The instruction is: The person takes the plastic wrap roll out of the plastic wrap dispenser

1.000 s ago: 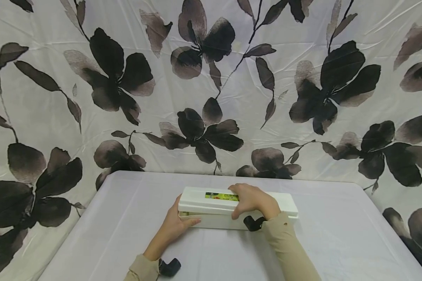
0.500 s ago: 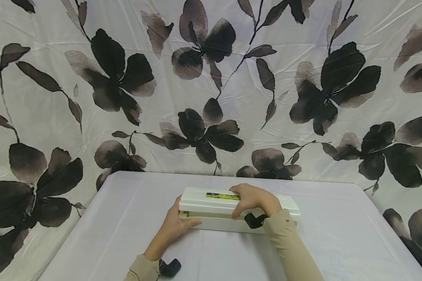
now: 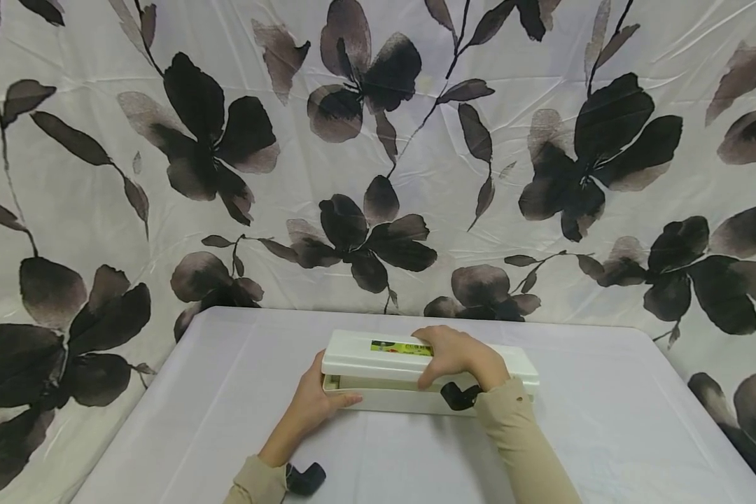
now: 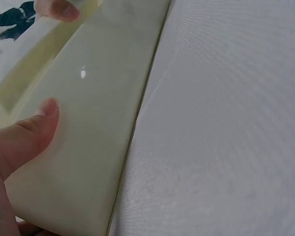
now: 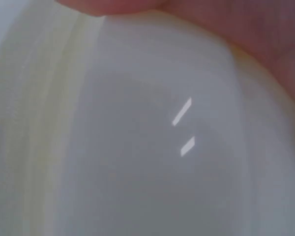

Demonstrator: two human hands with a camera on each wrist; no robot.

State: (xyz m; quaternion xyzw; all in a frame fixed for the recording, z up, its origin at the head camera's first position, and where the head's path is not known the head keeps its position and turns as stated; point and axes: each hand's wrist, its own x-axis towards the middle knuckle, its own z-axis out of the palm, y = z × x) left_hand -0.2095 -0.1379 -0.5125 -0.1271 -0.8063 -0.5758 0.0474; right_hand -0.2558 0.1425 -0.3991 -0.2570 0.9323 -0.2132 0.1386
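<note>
A long white plastic box sits on the table, its white lid raised along the front so a gap shows beneath. A yellow-green label marks the lid's top, partly covered by my right hand. That hand grips the lid across its width, thumb at the front edge. My left hand holds the box's left end, its thumb pressed on the front wall. In the left wrist view the pale inner side of the box shows through the gap. The right wrist view shows the glossy lid close up. What lies inside is hidden.
A white cloth covers the table. Behind it hangs a curtain with dark flowers. Black camera mounts sit on both wrists, one of them the left wrist mount, below tan sleeves.
My right hand has lifted the lid's front edge slightly, and the gap above the box has widened. My left hand stays at the left end.
</note>
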